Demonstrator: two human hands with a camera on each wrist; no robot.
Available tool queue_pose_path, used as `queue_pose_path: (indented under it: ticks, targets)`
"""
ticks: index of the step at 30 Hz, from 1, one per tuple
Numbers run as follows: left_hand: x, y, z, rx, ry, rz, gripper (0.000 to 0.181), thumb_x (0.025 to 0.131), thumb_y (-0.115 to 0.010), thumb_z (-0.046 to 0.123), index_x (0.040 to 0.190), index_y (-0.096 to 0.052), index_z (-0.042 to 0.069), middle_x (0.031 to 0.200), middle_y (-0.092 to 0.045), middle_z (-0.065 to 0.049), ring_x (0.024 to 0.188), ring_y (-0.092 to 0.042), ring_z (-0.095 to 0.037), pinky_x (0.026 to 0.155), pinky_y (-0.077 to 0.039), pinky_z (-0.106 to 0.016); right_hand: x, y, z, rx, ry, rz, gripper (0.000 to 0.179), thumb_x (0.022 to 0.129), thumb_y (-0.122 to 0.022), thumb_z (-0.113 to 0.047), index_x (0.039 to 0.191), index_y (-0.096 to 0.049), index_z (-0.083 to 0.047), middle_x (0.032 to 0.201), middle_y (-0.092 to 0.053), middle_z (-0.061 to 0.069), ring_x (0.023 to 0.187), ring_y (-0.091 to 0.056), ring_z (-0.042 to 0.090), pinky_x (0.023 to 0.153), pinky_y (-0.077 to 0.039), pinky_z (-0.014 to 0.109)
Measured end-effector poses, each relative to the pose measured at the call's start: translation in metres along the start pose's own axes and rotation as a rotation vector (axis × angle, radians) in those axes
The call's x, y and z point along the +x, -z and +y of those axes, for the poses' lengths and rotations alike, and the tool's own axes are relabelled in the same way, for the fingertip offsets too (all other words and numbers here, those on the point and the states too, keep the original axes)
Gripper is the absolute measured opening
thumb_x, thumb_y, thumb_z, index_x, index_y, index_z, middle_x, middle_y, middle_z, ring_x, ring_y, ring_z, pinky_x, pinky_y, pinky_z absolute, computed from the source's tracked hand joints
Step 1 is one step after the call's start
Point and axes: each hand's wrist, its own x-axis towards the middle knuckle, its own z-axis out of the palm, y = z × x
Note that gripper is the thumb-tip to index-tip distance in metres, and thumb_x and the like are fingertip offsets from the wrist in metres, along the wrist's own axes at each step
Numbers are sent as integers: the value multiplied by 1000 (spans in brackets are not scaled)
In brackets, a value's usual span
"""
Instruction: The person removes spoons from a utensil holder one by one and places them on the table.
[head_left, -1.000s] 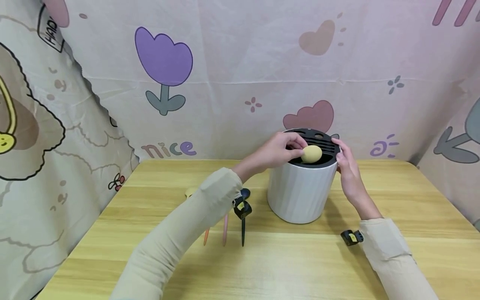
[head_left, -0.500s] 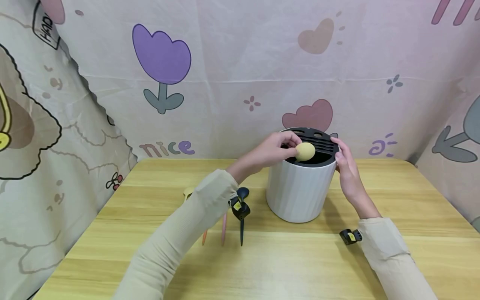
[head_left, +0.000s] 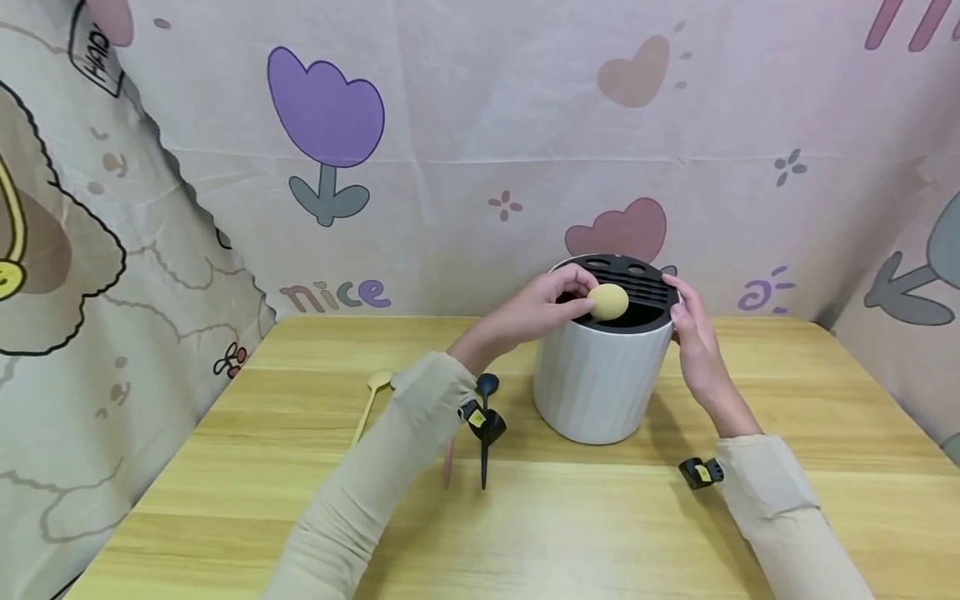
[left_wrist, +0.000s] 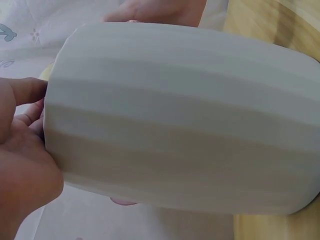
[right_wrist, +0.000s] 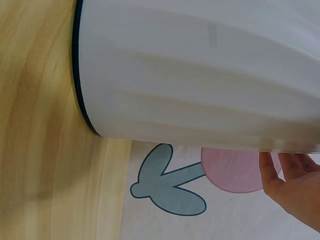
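Note:
A white ribbed utensil holder (head_left: 592,383) with a black slotted top (head_left: 626,271) stands upright. My left hand (head_left: 536,307) pinches a pale yellow oval thing (head_left: 609,302), shaped like a spoon's bowl, over the large front opening; any lower part is hidden. In the left wrist view, that hand (left_wrist: 25,160) is at the holder's rim and mostly covers the yellow thing. My right hand (head_left: 693,346) grips the rim on the right, thumb in front and fingers behind; the right wrist view shows its fingers (right_wrist: 270,172) against the holder's side.
Left of the holder, a yellow spoon (head_left: 380,381), a dark spoon (head_left: 487,385) and a pink handle (head_left: 447,467) lie on the wooden table (head_left: 585,533), partly hidden by the left sleeve (head_left: 382,467). A printed cloth (head_left: 465,108) hangs behind the table.
My left hand and the yellow oval thing have shifted slightly left over the opening. The left forearm has moved, showing more of the yellow spoon and covering the orange handle. My right hand stays put.

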Motion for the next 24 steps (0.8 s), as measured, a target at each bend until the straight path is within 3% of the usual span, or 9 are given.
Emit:
queue_pose_path:
  ticks: [5,12,16,20,24]
  targets:
    - [-1,3,-3,-59,18,54,20,97,-55,0,116,-56,-4,101,-58,-8,94,-53,-13,79,-43,-18,0,0,2,9,8,2,52,102,-30,-28,150,-31,-9,139,-40,4,115,-44,11,85,-38,21]
    - [-6,10,3,-321,25,188,24,94,-55,-7,118,-53,-7,98,-60,-7,89,-56,-13,88,-46,-26,-3,-1,5,21,0,-5,52,102,-30,-28,150,-30,-9,138,-40,6,115,-45,11,86,-39,19]
    - [-11,12,14,-383,-16,223,25,92,-55,-9,117,-52,-10,95,-59,-5,87,-57,-14,93,-46,-32,-4,-1,4,20,-2,-4,52,102,-30,-29,150,-30,-10,137,-41,5,115,-45,10,86,-38,19]
    - [-19,17,33,-379,-89,258,25,93,-55,-10,118,-52,-13,94,-61,-4,88,-57,-15,92,-46,-30,-2,-1,3,23,3,-8,52,102,-30,-29,150,-30,-10,138,-41,5,116,-44,11,87,-38,20]
    - [-29,24,54,-366,-177,285,21,92,-53,-14,113,-51,-15,97,-62,-9,89,-58,-14,95,-46,-35,-1,-1,2,16,12,-6,52,102,-29,-30,151,-29,-10,138,-41,4,117,-44,11,87,-38,21]
